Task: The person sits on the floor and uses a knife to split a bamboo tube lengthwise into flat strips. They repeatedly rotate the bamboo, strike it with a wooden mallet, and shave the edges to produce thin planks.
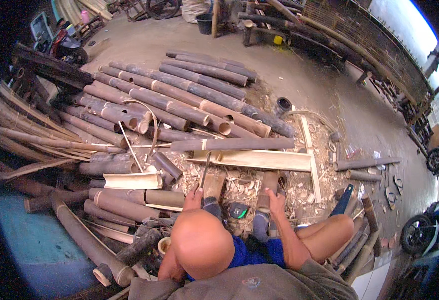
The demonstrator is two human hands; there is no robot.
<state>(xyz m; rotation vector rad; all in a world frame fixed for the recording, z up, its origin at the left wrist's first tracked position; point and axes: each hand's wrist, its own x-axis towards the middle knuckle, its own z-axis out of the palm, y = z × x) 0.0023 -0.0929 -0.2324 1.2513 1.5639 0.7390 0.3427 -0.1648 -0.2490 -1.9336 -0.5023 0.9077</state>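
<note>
My left hand (193,199), partly behind my raised knee, is closed around the lower end of a long, narrow dark blade (206,172); its handle is hidden. The tip of this blade reaches the near edge of a split bamboo length (264,159), whose pale inner face is turned up. Just behind lies a whole brown bamboo pole (234,144). My right hand (276,201) is curled at the side of a short brown piece of bamboo or wood (263,200). Between my feet sits a black and green tape measure (238,210).
Many bamboo poles (169,102) are spread ahead and left. Wood shavings (294,187) cover the ground around my feet. A blue-handled tool (342,200) stands beside my right leg, near more bamboo (354,252). Sandals (390,195) and a motorbike (422,230) are at right.
</note>
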